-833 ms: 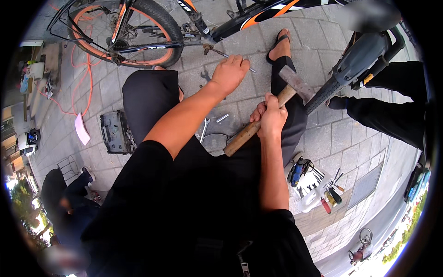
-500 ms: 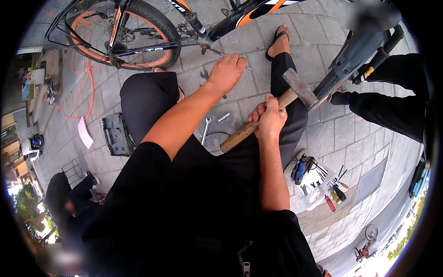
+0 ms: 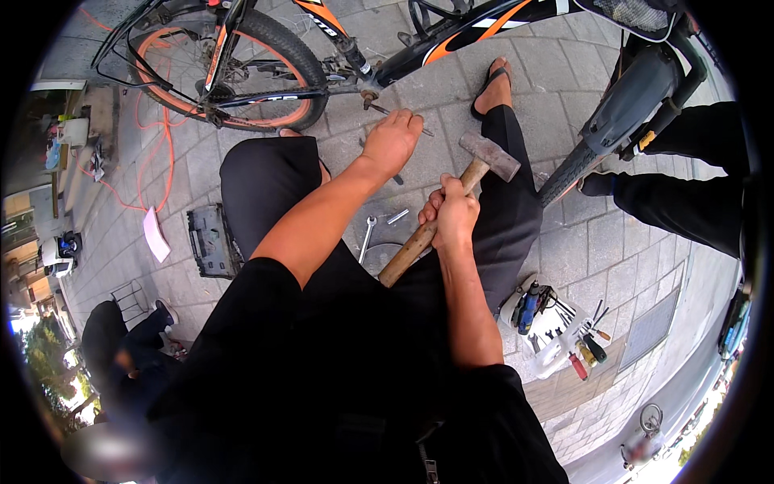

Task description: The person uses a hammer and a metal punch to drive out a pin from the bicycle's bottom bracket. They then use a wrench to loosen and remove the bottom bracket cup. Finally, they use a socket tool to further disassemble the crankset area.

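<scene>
My left hand is closed around a thin metal rod, whose far end points at the crank area of a black and orange bicycle. Whether the rod's tip touches the bicycle, I cannot tell. With my right hand I grip a hammer by its wooden handle. Its rusty steel head lies to the right of the rod and apart from it, over my right shin. On the paving between my legs are a combination wrench and a small metal tube.
An open black tool case rests beside my left leg. By my right leg, a white tray holds screwdrivers and other tools. Another person's dark-trousered legs are near the front wheel. An orange cable trails at left.
The hammer has moved left, its head now closer to the rod in my left hand. My left hand keeps its grip near the crank. The whole view has shifted slightly.
</scene>
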`<state>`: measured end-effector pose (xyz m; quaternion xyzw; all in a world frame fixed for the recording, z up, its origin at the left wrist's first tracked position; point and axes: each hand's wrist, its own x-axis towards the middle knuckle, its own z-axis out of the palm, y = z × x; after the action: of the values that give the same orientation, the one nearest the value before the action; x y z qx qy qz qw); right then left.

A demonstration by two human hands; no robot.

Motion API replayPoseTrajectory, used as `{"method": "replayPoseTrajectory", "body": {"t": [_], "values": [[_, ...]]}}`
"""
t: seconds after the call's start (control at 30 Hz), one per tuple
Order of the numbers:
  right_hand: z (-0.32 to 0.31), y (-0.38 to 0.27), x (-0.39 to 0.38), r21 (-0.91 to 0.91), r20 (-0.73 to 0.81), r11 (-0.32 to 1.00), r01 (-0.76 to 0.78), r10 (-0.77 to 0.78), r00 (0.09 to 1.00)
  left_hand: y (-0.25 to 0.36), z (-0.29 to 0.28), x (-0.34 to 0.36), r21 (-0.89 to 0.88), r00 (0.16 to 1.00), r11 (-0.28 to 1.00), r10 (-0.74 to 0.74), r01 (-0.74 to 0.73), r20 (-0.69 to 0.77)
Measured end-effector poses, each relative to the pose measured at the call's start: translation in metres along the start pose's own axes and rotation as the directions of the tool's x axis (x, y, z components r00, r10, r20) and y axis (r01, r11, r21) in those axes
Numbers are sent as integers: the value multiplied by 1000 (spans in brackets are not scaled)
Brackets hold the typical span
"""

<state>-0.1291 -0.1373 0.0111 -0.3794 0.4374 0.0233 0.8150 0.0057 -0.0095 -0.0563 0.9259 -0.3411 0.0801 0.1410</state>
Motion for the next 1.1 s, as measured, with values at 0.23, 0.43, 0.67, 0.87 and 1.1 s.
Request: {"method": "replayPoseTrajectory", "body": {"t": [0.23, 0.43, 0.67, 0.87, 1.1], "values": [[-4, -5, -3, -4, -6, 996, 94, -94, 996, 13, -11, -2, -83, 999, 996, -27, 30, 33], [-9, 5, -2, 14, -51, 1000, 23, -23, 998, 16, -11, 4, -65, 999, 997, 28, -29, -21], [-20, 7, 7, 47, -67, 998, 41, -38, 997, 17, -6, 8, 24, 989, 997, 79, -77, -123], [-24, 3, 3, 42, -80, 999, 19, -15, 997, 16, 0, 10, 83, 989, 993, 88, -79, -115], [-6, 1, -3, 48, 45, 998, -37, 35, 998, 14, -1, 18, 41, 997, 999, 33, -30, -70]]}}
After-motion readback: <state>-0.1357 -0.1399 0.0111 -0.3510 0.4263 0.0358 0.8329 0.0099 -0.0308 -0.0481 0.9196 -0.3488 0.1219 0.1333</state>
